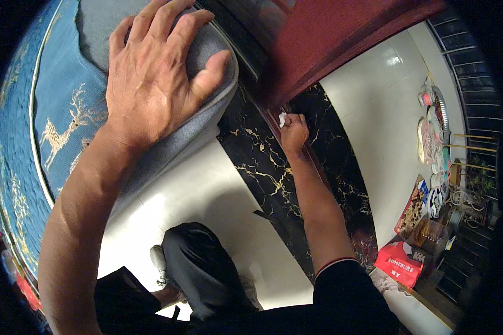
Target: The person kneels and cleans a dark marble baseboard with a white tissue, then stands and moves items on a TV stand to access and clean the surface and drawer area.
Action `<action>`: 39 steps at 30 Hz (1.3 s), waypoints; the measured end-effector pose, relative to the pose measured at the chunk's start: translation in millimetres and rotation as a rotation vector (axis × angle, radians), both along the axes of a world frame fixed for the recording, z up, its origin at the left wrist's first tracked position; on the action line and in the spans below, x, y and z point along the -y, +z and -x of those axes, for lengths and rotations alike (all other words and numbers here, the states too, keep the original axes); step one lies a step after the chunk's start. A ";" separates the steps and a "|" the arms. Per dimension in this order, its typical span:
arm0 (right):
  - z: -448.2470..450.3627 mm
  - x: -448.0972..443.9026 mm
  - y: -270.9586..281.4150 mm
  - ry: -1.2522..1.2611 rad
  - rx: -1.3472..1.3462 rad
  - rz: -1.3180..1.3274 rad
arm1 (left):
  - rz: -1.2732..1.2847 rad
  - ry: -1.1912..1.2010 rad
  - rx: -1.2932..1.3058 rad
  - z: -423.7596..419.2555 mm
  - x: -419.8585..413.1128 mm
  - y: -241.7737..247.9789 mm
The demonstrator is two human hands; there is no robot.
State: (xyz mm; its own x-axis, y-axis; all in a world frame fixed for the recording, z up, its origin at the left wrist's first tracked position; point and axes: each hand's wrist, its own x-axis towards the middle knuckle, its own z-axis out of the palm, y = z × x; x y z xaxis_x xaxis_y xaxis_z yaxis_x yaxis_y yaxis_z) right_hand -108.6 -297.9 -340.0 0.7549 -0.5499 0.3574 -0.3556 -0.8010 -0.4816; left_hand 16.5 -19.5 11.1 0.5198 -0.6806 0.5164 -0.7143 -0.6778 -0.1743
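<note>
My left hand (151, 79) lies spread, palm down, on the rounded grey fabric sofa arm (224, 79) and holds nothing. Beside it hangs a blue cover (63, 79) with tan deer on it. Lower down on the right, my right hand (295, 132) pinches a small white piece, perhaps tissue (282, 119). That hand is at a narrow dark red rail (272, 119) running along the black marble threshold strip (272, 167) with gold veins. Its fingertips are partly hidden by the hand itself.
A dark red curtain or panel (327, 37) hangs close above my right hand. Pale floor tiles (360, 92) lie beyond the threshold, with several shoes (427, 138), a red bag (398, 264) bearing writing, and dark railings (469, 75). My bent knee (201, 255) is below.
</note>
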 end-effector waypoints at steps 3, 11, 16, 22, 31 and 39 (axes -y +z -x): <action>-2.1 -10.0 3.7 -0.035 -0.031 0.065 | 0.000 0.005 -0.007 0.7 1.6 2.6; -18.1 1.2 13.3 0.060 -0.004 0.067 | 0.044 -0.028 -0.059 5.9 6.4 7.6; -13.2 -2.7 17.5 0.066 -0.087 0.161 | 0.058 -0.037 -0.023 3.8 3.8 3.4; -23.4 7.8 1.7 0.117 -0.148 0.194 | 0.049 -0.036 -0.062 8.5 7.0 6.3; -44.9 -2.3 9.7 0.141 -0.107 0.205 | -0.013 0.001 0.024 -7.5 -4.5 2.3; -2.2 13.3 -1.9 0.122 -0.204 0.189 | -0.007 -0.014 0.011 0.3 1.2 1.8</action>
